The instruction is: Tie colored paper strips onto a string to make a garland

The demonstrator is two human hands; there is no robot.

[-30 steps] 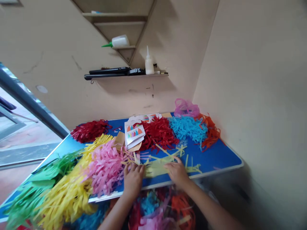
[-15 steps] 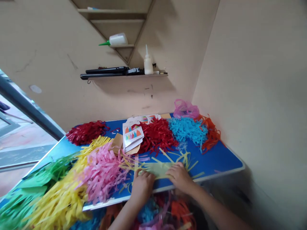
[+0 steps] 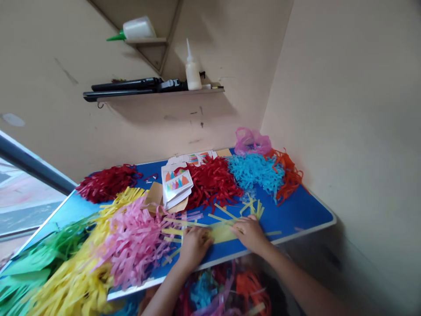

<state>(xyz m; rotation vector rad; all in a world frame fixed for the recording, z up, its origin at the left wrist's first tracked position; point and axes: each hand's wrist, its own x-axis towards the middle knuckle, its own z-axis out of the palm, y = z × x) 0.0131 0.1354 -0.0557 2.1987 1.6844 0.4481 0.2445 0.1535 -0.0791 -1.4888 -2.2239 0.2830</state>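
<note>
While the left hand (image 3: 196, 245) and right hand (image 3: 250, 232) pinch yellow paper (image 3: 222, 233) in curled fingers, lettering on the illustrated packet (image 3: 177, 182) is too small to read.

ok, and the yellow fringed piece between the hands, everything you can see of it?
The yellow fringed piece looks like thin, slightly see-through tissue paper: a plain middle band with narrow strips fanning out at both ends, some crossing. It lies roughly flat on the blue table, near the front edge. The left hand covers one end of the band, the right hand the other. What lies under the fingers is hidden.
</note>
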